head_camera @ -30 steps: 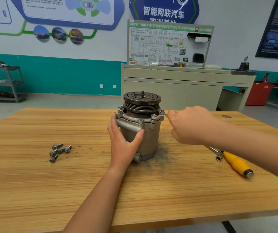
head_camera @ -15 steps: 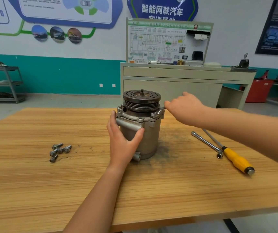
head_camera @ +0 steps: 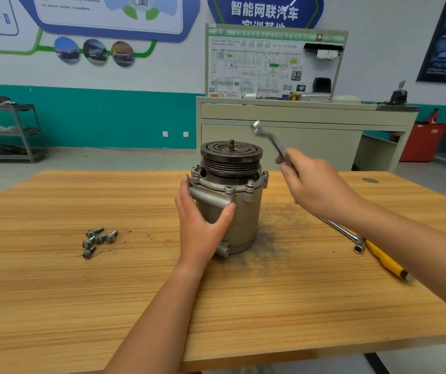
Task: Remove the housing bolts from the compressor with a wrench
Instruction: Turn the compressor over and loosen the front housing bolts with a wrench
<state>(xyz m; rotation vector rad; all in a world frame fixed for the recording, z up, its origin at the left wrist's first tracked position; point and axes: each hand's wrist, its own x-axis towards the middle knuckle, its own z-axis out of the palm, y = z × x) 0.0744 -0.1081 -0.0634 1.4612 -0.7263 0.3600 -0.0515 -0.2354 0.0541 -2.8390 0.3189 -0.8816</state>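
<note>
Wrench (head_camera: 270, 143) lifted off compressor (head_camera: 243, 220) by R hand (head_camera: 319, 190), L hand (head_camera: 200, 228) holds it

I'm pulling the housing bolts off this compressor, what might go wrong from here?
The wrench is in the air in your right hand; seated poorly on a flange bolt, it may slip and round the head. The compressor stands upright, steadied only by your left hand, so a hard pull might tip it. The loose bolts lie uncontained on the table and may roll off.
</note>
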